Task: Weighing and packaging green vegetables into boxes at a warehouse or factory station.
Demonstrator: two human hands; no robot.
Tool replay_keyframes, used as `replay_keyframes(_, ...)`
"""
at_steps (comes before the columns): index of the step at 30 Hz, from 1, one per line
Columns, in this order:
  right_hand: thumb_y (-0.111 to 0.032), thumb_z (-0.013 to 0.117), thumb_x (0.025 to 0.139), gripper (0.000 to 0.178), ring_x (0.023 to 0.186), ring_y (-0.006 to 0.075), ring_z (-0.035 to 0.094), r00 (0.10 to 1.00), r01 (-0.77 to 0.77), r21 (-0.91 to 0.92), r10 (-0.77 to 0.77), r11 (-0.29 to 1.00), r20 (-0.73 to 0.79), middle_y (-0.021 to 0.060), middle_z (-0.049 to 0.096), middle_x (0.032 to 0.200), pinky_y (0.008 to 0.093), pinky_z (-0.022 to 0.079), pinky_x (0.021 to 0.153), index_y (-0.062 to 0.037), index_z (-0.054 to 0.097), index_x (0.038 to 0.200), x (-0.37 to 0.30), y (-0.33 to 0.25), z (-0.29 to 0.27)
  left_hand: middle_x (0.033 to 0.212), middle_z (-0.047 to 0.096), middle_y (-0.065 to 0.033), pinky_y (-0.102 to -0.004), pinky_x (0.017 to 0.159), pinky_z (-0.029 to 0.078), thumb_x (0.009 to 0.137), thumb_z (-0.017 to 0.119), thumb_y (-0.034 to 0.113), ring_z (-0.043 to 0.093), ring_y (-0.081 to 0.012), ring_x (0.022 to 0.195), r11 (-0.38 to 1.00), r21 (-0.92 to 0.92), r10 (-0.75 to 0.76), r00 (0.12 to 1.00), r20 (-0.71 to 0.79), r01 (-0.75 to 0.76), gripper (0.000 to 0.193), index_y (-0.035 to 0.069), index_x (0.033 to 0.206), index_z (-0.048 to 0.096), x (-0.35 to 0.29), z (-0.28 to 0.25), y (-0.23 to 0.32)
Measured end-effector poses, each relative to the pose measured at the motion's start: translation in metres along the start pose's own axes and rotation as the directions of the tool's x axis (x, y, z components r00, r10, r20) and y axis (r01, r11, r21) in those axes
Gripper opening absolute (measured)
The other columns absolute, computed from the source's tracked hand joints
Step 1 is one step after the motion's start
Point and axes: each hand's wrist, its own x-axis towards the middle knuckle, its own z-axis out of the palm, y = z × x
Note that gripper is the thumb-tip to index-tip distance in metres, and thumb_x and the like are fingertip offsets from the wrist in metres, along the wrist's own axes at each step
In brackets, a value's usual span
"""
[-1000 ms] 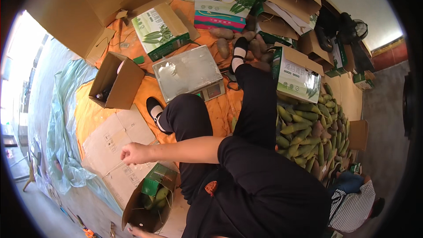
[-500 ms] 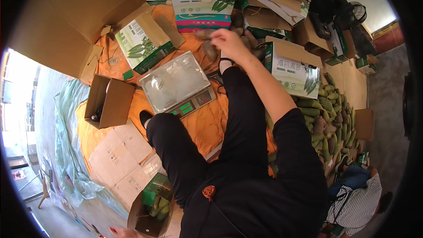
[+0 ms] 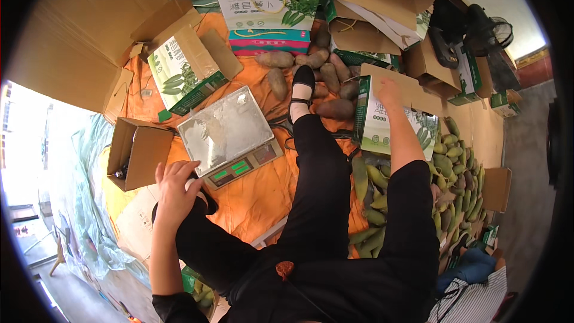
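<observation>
Seated view: left hand (image 3: 175, 188), fingers loosely curled with nothing clearly held, rests by the weighing scale (image 3: 228, 136), while right hand (image 3: 388, 91), grip unclear, steadies the green-and-white carton (image 3: 382, 121) between tubers (image 3: 326, 78) and green produce (image 3: 451, 161).

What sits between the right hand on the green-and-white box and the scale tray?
The person's own outstretched leg and black shoe lie across the straight line from the right hand, on the box, to the scale. Brown tubers crowd the orange sheet beside the shoe. The tray itself is bare.
</observation>
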Motion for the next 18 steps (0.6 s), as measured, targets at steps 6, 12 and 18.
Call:
replay_keyframes(6,-0.010,0.053,0.081,0.040,0.114,0.0361,0.049,0.997,0.044,-0.320,-0.023,0.946,0.068,0.0158,0.055,0.121,0.0438,0.043,0.094,-0.0088,0.052,0.121,0.020,0.022,0.002,0.099,0.063,-0.0105,-0.0511,0.106,0.024,0.078,0.066,0.016,0.056,-0.0284,0.102,0.986,0.086,-0.154,0.973,0.172,0.141,0.031,0.007,0.107,0.063,0.007,0.033,-0.023)
replay_keyframes(12,-0.013,0.050,0.085,0.036,0.115,0.0316,0.050,0.990,0.038,-0.388,0.018,0.921,0.140,0.0133,0.056,0.119,0.0423,0.043,0.094,-0.0111,0.053,0.121,0.014,0.027,0.010,0.092,0.063,-0.0097,-0.0499,0.103,0.027,0.076,0.068,0.014,0.058,-0.0279,0.097,0.982,0.125,-0.158,0.977,0.145,0.141,0.030,0.007,0.105,0.063,0.008,0.041,-0.035)
replay_keyframes(18,-0.016,0.057,0.083,0.035,0.114,0.0319,0.051,0.971,-0.044,-0.328,0.117,0.944,0.207,0.0143,0.056,0.118,0.0430,0.043,0.094,-0.0109,0.056,0.118,0.007,0.040,0.002,0.096,0.063,-0.0111,-0.0529,0.106,0.025,0.078,0.066,0.018,0.058,-0.0295,0.100,0.972,0.125,-0.224,0.953,0.205,0.201,0.030,0.009,0.106,0.064,0.012,0.039,-0.036)
